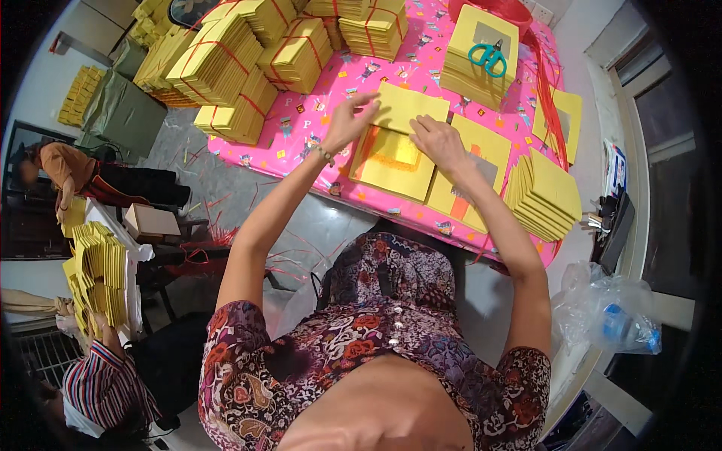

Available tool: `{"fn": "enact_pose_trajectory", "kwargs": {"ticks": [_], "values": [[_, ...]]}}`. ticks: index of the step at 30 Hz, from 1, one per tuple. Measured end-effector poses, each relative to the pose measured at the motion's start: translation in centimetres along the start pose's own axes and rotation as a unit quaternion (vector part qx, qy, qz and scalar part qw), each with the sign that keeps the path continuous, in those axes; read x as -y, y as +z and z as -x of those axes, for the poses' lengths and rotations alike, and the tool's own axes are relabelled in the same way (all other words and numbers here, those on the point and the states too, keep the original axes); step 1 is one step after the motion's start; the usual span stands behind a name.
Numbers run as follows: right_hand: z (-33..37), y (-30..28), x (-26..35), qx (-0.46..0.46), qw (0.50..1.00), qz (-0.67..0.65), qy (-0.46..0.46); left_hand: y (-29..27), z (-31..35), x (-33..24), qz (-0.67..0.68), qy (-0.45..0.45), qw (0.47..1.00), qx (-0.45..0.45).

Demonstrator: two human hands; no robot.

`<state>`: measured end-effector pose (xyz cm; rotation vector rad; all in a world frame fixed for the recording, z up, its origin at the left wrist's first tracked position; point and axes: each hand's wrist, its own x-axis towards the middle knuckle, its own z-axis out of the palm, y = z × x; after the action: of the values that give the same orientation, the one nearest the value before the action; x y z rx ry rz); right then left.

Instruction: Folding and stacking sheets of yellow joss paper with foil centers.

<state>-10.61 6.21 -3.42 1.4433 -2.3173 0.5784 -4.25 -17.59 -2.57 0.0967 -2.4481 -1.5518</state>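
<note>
On the pink patterned table cover lies a sheet of yellow paper [411,110], spread across a flat yellow stack with an orange and gold printed panel [392,153]. My left hand [350,125] is at the sheet's left edge, fingers apart, fingertips touching or very near the paper. The fingers of my right hand [440,141] rest bent but apart on the sheet's right side; its thumb is hidden. Just right of it, partly behind my forearm, is another yellow stack [481,139] with a grey and orange panel.
Yellow bundles tied with red string [218,60] crowd the far left of the table [308,124]. Teal-handled scissors [489,59] lie on a tall stack at far right. Red strings [547,98] hang beside it. A fanned yellow stack [545,194] sits at right. Two people work at left.
</note>
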Motion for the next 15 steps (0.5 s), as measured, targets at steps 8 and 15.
{"fn": "enact_pose_trajectory", "kwargs": {"ticks": [8,15], "values": [[-0.9,0.3,0.0,-0.095,0.990,0.078,-0.064,0.0,-2.5,-1.2,0.120,-0.277,0.952,0.059],[-1.0,-2.6,3.5,-0.071,0.997,0.007,-0.038,-4.6,0.4,0.6,0.255,-0.271,0.928,-0.006]]}}
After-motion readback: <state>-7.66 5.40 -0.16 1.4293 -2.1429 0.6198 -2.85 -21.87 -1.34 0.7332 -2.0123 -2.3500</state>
